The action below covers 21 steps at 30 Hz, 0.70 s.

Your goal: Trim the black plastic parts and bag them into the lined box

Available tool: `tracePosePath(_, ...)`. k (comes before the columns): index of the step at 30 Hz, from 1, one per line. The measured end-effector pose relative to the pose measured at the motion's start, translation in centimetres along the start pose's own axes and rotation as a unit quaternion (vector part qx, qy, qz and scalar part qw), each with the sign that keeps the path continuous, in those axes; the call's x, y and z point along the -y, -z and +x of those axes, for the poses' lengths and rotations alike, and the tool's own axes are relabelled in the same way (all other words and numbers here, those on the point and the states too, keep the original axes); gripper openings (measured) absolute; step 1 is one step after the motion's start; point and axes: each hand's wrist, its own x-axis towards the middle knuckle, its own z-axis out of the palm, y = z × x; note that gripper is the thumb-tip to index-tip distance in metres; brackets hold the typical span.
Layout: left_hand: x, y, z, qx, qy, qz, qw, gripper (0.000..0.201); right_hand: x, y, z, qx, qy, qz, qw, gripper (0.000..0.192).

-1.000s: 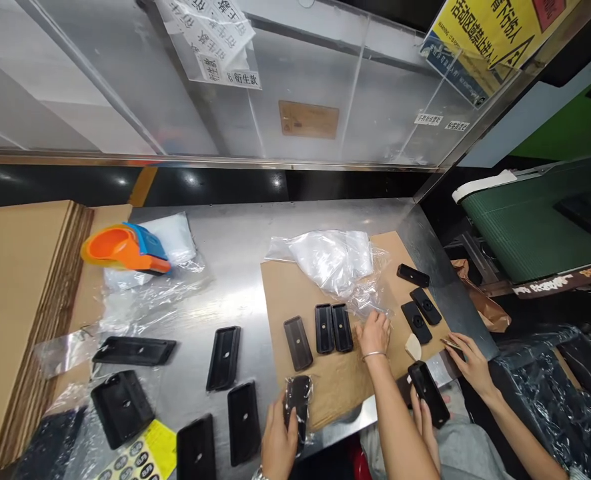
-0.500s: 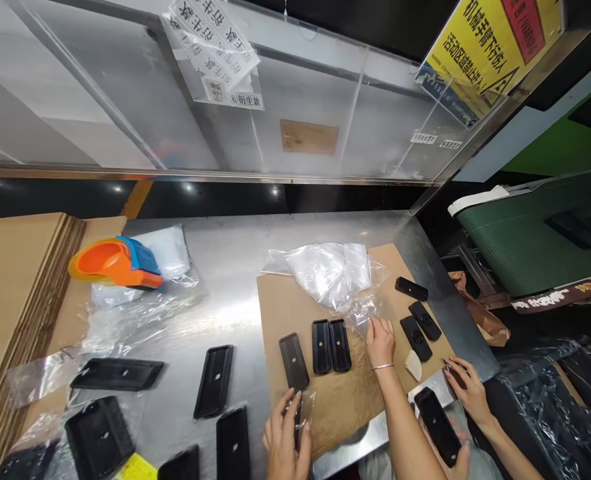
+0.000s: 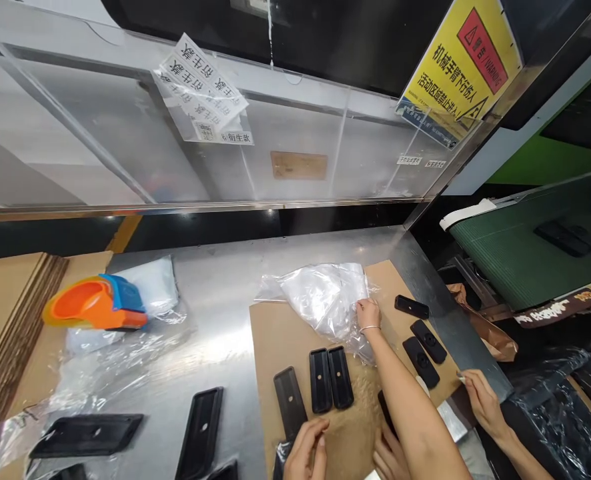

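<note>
Head view: the right hand [image 3: 369,316], fingers bunched, is at the edge of the bags [image 3: 320,297] (whether it grips one, I cannot tell). The left hand [image 3: 307,455], fingers bent, is beside a dark piece [image 3: 281,459]; its hold is unclear too.

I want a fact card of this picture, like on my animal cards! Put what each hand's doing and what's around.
Left hand: beside a dark wrapped piece; grip unclear
Right hand: fingertips at the clear bags
Between the hands: two black trays, side by side on cardboard
Co-worker's hand: at the right; holds something too small to tell
Far left: cardboard stack
Far right: green belt
Sign: yellow and red
</note>
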Motion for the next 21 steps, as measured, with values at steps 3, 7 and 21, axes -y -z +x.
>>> tracePosePath(3, -0.3, 0.9, 1.2, 0.037, 0.053, -0.011, 0.998, 0.030, -0.4, 0.1, 0.0, -0.010, -0.010, 0.020, 1.000, 0.022)
tracePosePath(7, -1.5, 0.6, 3.6, 0.035, 0.136, -0.074, 0.987, 0.038, -0.5, 1.5, -2.5, -0.050, -0.038, 0.054, 0.997, 0.034)
tracePosePath(21, -6.9, -6.2, 14.3, 0.045, 0.087, -0.157, 0.983, 0.043, 1.0, 0.8, -3.6, 0.036, -0.043, 0.186, 0.981, 0.011)
